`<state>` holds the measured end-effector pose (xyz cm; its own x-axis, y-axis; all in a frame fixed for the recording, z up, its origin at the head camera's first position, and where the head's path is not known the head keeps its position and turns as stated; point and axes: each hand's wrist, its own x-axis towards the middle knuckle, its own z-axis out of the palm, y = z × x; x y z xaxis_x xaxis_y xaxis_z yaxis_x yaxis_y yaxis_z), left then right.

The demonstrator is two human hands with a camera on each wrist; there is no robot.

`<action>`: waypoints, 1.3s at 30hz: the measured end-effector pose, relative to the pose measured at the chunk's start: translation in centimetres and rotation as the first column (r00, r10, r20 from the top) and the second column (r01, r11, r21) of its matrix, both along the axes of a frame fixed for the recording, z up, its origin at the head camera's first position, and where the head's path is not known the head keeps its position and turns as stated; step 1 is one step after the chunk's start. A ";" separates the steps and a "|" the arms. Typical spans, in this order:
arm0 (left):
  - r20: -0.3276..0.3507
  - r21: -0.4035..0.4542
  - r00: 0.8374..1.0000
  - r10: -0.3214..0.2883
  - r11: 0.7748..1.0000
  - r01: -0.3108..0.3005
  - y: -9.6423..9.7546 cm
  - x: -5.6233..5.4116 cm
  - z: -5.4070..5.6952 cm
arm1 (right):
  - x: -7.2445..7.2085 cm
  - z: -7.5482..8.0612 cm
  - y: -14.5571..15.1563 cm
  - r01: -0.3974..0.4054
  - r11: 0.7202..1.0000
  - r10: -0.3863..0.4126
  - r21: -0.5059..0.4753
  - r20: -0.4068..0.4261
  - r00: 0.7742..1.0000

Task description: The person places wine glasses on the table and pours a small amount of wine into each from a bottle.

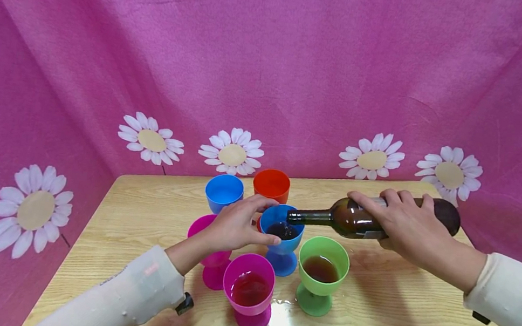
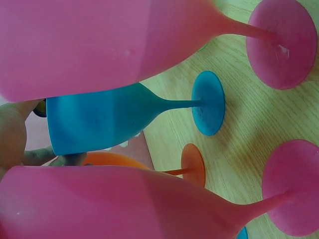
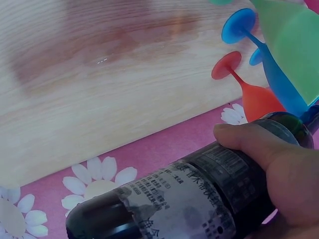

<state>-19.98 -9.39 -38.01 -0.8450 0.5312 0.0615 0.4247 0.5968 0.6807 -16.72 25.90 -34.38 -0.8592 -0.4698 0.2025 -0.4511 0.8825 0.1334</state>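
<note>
My right hand [image 1: 412,222] grips a dark wine bottle [image 1: 357,218] around its body, tipped nearly level with the neck pointing left. The bottle's mouth is over the rim of a blue goblet [image 1: 283,248], and a thin stream runs into the dark liquid inside. With thumb and fingers on either side of its rim, my left hand [image 1: 239,221] holds that blue goblet, whose foot rests on the table. In the right wrist view, the bottle's printed label [image 3: 179,199] faces the camera. The left wrist view shows the blue goblet [image 2: 99,119] between two pink ones.
A green goblet [image 1: 323,266] and a pink goblet [image 1: 249,284] in front hold liquid. Another pink goblet [image 1: 214,277] stands under my left wrist. Behind are a second blue goblet [image 1: 223,194] and a red one [image 1: 271,185]. A pink flowered cloth [image 1: 271,77] hangs behind the wooden table [image 1: 139,197].
</note>
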 end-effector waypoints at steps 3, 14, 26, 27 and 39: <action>0.004 0.003 1.000 -0.002 1.000 0.002 0.0 0.0 0.0 | 0.0 -0.2 0.0 0.008 1.000 -0.008 -0.007 0.014 1.000; 0.002 -0.002 1.000 -0.001 1.000 0.001 -0.1 0.0 -0.1 | 0.3 -1.1 0.0 0.014 0.999 -0.013 -0.050 0.034 0.999; -0.003 -0.005 1.000 0.005 1.000 -0.005 -0.1 0.1 -0.1 | 0.7 -2.7 0.1 0.024 0.991 -0.018 -0.131 0.053 0.998; -0.004 -0.006 1.000 0.006 1.000 -0.006 -0.1 0.1 -0.1 | 0.7 -2.8 0.1 0.028 0.991 -0.021 -0.134 0.053 0.998; 0.002 -0.008 1.000 0.005 1.000 -0.005 -0.1 0.1 0.0 | 1.1 -4.1 0.0 0.055 0.974 -0.030 -0.219 0.117 0.993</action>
